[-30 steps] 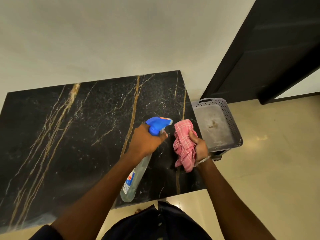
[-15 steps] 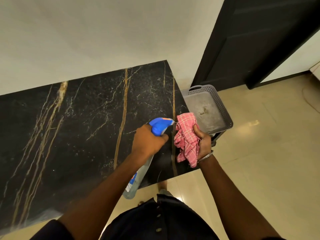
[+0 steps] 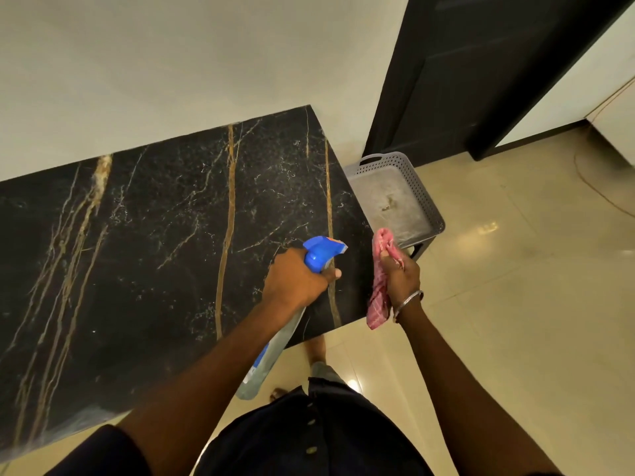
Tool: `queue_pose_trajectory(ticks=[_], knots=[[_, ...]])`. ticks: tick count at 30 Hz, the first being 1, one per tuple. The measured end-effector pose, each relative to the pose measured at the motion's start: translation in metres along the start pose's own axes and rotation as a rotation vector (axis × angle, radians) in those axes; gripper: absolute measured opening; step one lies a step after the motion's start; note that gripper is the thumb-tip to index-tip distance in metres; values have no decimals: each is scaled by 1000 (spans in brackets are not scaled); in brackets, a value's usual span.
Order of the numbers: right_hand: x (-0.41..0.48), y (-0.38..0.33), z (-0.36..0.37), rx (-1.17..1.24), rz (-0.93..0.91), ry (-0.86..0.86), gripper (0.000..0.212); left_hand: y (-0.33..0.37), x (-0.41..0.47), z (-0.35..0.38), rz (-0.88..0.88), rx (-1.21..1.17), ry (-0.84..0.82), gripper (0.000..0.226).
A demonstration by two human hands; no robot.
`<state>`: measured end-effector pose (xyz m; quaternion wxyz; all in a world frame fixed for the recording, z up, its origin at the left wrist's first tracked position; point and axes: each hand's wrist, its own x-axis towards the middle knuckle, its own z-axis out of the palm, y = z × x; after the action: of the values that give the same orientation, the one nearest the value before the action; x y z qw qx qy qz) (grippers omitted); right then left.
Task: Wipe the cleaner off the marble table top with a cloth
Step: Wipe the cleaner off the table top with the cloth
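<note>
While left hand [image 3: 295,283] is gripping spray bottle [image 3: 323,254] over the table [image 3: 154,235], right hand [image 3: 400,278] is clutching cloth [image 3: 378,304] just off its edge

A grey perforated plastic basket [image 3: 417,182] with a loop handle at its far end stands on the glossy beige tiled floor [image 3: 515,321], close to the foot of a tall black door frame [image 3: 446,80]. The basket's flat bottom is smudged, with a small dark speck near its middle. A plain cream wall [image 3: 171,63] rises behind.
</note>
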<state>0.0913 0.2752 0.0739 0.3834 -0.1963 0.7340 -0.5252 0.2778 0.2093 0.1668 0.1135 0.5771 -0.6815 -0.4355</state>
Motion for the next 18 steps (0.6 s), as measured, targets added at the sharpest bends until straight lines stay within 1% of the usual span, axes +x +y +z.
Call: queue_pose_trajectory(ticks=[2,3,4,5,6,7,10,13,15,18], knots=[[0,20,-11,-543,-362,1,42,-2,0,0,-13,26,-1,41],[-1,31,-15,-776,-489,-15,48,-3,1,0,-25,33,8,39],[-5,42,-18,-955,-552,-41,54,-3,2,-1,-43,33,17,37],[-11,51,-19,-1067,-562,-75,58,-4,2,-2,-62,31,24,35],[-17,59,-19,-1105,-556,-94,60,-5,3,-4,-79,29,26,32],[-20,64,-19,-1092,-553,-94,60,-6,4,-5,-93,25,26,31],[-11,68,-13,-977,-558,-17,60,-8,6,-12,-123,-9,22,33],[6,61,-4,-970,-533,7,58,-14,12,-16,-166,-34,25,32],[23,52,5,-982,-509,-2,54,-17,17,-19,-195,-40,31,30],[59,29,23,-1004,-552,-17,45,-19,25,-26,-225,-66,40,27]])
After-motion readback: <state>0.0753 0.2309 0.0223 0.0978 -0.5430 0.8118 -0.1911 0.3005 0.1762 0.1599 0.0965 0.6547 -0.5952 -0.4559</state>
